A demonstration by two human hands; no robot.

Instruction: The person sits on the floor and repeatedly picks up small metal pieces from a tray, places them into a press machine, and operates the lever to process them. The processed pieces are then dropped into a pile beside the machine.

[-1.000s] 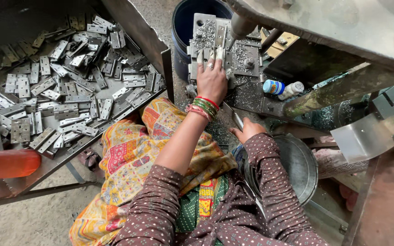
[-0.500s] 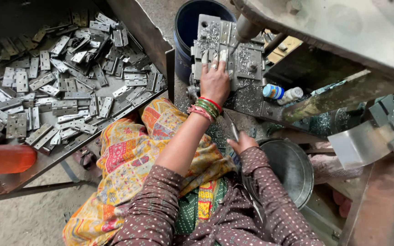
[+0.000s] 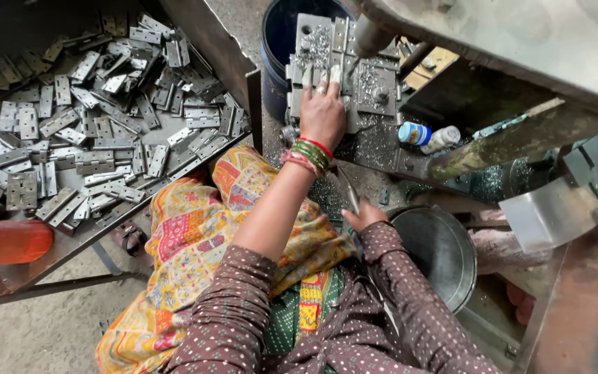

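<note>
Head view: left hand (image 3: 322, 114) stays flat, grip open, on fixture plate (image 3: 368, 86); right hand's (image 3: 364, 216) grip unclear

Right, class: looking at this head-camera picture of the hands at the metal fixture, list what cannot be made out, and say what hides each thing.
- Head view: the left hand lies flat on the metal fixture; what is under its palm is hidden.
- The right hand is curled, fingers tucked from view; whether the thin metal piece above it is gripped is unclear.
- The blue bucket inside is dark and covered by the fixture.
- The steel bowl is part hidden by the right sleeve.
</note>
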